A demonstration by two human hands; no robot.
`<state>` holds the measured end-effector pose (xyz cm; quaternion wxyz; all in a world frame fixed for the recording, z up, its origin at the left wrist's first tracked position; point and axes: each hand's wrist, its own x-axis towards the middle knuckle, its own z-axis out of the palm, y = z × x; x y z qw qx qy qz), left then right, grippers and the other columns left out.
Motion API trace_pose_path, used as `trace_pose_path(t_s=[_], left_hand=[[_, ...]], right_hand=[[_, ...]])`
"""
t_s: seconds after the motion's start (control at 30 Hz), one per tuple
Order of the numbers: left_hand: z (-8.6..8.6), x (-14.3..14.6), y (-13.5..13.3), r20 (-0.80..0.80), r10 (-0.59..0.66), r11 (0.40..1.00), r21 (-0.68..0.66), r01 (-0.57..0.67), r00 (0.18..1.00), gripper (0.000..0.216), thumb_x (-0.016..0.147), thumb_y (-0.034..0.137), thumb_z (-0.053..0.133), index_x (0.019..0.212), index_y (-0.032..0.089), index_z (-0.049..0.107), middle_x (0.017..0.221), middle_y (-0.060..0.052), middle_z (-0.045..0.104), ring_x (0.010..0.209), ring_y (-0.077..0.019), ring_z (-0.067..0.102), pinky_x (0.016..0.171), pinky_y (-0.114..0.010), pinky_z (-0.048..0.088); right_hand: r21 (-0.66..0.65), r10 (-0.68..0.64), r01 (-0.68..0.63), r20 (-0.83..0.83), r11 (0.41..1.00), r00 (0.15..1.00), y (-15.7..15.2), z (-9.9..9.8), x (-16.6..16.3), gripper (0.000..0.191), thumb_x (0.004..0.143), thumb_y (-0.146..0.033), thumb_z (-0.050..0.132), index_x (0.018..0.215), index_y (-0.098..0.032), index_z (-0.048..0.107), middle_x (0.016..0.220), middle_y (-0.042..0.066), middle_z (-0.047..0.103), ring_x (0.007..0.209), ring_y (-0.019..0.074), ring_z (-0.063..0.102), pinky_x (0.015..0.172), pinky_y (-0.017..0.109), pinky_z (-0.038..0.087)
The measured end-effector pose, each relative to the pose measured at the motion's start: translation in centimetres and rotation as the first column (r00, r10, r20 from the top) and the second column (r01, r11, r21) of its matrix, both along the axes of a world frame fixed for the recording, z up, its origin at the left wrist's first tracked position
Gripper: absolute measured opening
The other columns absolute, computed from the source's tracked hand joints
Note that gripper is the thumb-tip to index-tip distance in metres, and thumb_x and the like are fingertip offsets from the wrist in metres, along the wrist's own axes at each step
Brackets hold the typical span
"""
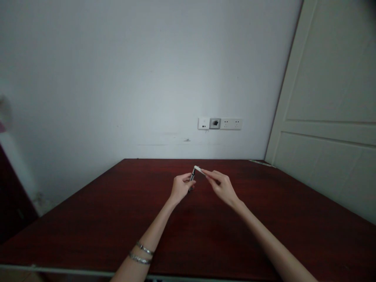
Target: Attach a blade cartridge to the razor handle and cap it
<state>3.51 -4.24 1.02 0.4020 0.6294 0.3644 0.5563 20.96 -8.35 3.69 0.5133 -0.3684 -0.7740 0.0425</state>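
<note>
My left hand [180, 187] is closed around a slim black-and-silver pen-like stick [192, 175], held upright with a slight tilt above the table. A small white strip [200, 170], perhaps tissue or a soft pad, is pinched at its right end between the fingers of my right hand [221, 186]. Its left end touches or lies over the top of the stick; which of the two, I cannot tell. My left fingers hide the middle of the stick. Two silver bracelets [141, 254] circle my left wrist and forearm.
Both hands are over a dark red wooden table [88, 219]. Behind it stands a white wall with a row of sockets [231, 124]. A pale panelled door [331, 129] borders the right side. A thin flat strip [261, 163] lies at the table's far right corner.
</note>
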Motion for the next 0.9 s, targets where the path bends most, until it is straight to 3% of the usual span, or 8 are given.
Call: trace_pose_path(t_s=[0.2, 0.37, 0.53, 0.67, 0.8, 0.9], left_hand=[[-0.1, -0.1, 0.2, 0.016, 0.003, 1.000, 0.014, -0.003, 1.000, 0.030, 0.061, 0.014, 0.068, 0.091, 0.009, 0.068, 0.079, -0.007, 0.070, 0.068, -0.0189, 0.065, 0.064, -0.029, 0.052], [-0.1, -0.2, 0.4, 0.031, 0.017, 0.999, 0.038, -0.018, 0.999, 0.029, 0.063, 0.015, 0.067, 0.092, 0.009, 0.069, 0.083, -0.006, 0.070, 0.073, -0.0195, 0.065, 0.068, -0.031, 0.052], [-0.1, -0.3, 0.5, 0.061, -0.037, 0.999, 0.041, 0.034, 0.997, 0.033, 0.065, 0.013, 0.066, 0.097, 0.010, 0.068, 0.089, -0.007, 0.071, 0.080, -0.0195, 0.066, 0.077, -0.034, 0.052], [0.3, -0.5, 0.3, 0.032, -0.038, 0.997, 0.070, 0.036, 0.999, 0.030, 0.065, 0.014, 0.066, 0.095, 0.011, 0.069, 0.093, -0.009, 0.070, 0.086, -0.0211, 0.065, 0.083, -0.036, 0.050], [0.8, -0.7, 0.2, -0.025, -0.007, 0.996, 0.092, 0.010, 1.000, 0.026, 0.063, 0.012, 0.066, 0.089, 0.012, 0.071, 0.094, -0.009, 0.070, 0.089, -0.0223, 0.065, 0.085, -0.036, 0.049], [0.9, -0.8, 0.3, -0.043, -0.008, 0.994, 0.110, 0.013, 0.999, 0.024, 0.064, 0.014, 0.066, 0.088, 0.013, 0.071, 0.093, -0.008, 0.070, 0.089, -0.0229, 0.065, 0.085, -0.036, 0.049]], right_hand=[[0.002, 0.005, -0.005, -0.020, 1.000, 1.000, 0.1, 0.1, 0.4, 0.034, 0.088, -0.030, 0.043, 0.114, -0.021, 0.062, 0.072, 0.005, 0.063, 0.060, 0.0141, 0.051, 0.058, 0.025, 0.042], [-0.029, -0.028, 0.025, -0.094, 0.999, 0.995, 0.9, -0.2, 1.6, 0.034, 0.086, -0.032, 0.046, 0.113, -0.020, 0.063, 0.084, 0.007, 0.069, 0.069, 0.0179, 0.059, 0.066, 0.030, 0.047], [-0.113, 0.072, -0.086, -0.126, 0.990, 0.989, 0.7, 0.8, 2.5, 0.032, 0.083, -0.034, 0.052, 0.110, -0.023, 0.064, 0.104, 0.006, 0.067, 0.090, 0.0215, 0.062, 0.080, 0.035, 0.047], [-0.195, 0.143, -0.169, -0.141, 0.966, 0.980, -0.1, 1.7, 3.6, 0.032, 0.082, -0.036, 0.054, 0.109, -0.022, 0.065, 0.107, 0.007, 0.067, 0.091, 0.0220, 0.062, 0.077, 0.035, 0.049], [-0.206, 0.181, -0.189, -0.057, 0.960, 0.982, -1.3, 2.2, 3.8, 0.030, 0.084, -0.034, 0.052, 0.108, -0.022, 0.065, 0.106, 0.007, 0.067, 0.093, 0.0214, 0.061, 0.079, 0.034, 0.048], [-0.156, 0.209, -0.189, 0.130, 0.970, 0.969, -2.5, 2.4, 3.2, 0.030, 0.086, -0.030, 0.049, 0.111, -0.024, 0.064, 0.093, 0.006, 0.069, 0.077, 0.0172, 0.061, 0.069, 0.029, 0.046]])
